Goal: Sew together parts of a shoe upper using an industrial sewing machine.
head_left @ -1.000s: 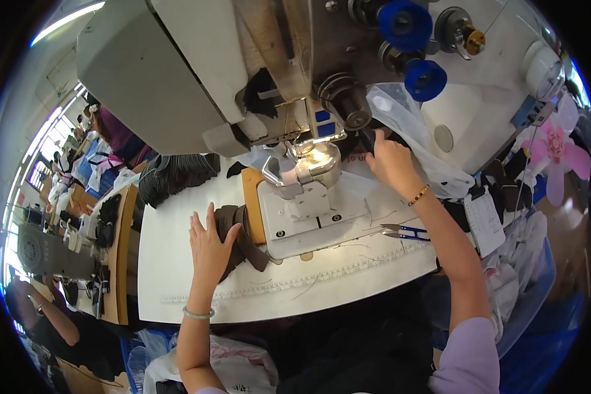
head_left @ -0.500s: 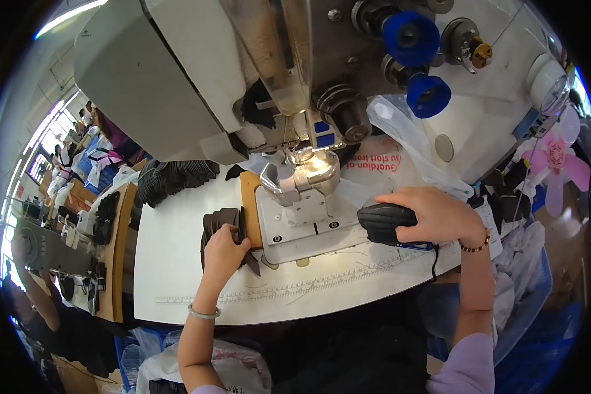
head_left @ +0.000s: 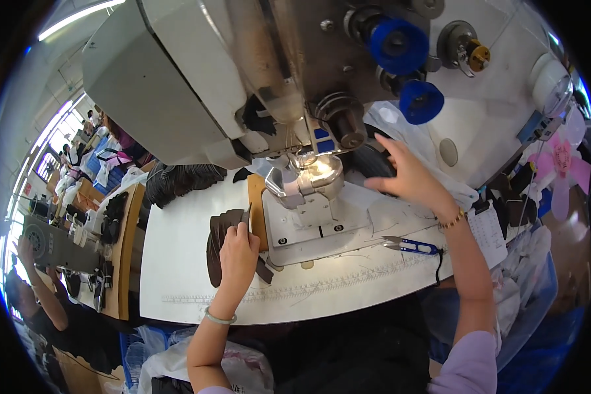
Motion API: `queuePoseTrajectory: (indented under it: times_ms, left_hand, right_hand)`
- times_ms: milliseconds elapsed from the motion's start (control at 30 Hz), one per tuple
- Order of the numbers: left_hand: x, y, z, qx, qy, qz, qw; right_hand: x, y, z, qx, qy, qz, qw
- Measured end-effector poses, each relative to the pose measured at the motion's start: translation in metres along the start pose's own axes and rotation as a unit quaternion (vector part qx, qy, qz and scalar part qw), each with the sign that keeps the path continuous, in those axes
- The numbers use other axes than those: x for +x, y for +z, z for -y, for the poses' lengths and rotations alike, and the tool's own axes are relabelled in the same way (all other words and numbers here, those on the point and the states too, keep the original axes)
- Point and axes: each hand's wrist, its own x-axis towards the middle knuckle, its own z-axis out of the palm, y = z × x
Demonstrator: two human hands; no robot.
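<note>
Now right hand (head_left: 410, 176) spread, freed of black bundle (head_left: 369, 159) lying just past fingertips; left hand (head_left: 239, 256) pinches brown stack (head_left: 217, 243).

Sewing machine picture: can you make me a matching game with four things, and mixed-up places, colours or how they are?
1. Left hand
2. Right hand
3. Snips
4. Round knobs

A. Lying on the white table
B. Bright blue, high on the machine
C. Touching brown pieces
D. Spread open

Pairs: 1-C, 2-D, 3-A, 4-B
</note>
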Motion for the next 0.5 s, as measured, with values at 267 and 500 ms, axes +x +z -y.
queuePoseTrajectory:
  times_ms: [267,500]
  left_hand:
    - [0.008,0.004,0.000,-0.007,0.063,-0.047,0.997]
    - [0.005,0.010,0.003,-0.109,0.054,-0.073,0.990]
  right_hand:
    - [-0.049,0.035,-0.035,0.010,0.038,-0.095,0.995]
    - [-0.041,0.035,-0.014,0.062,-0.029,-0.310,0.948]
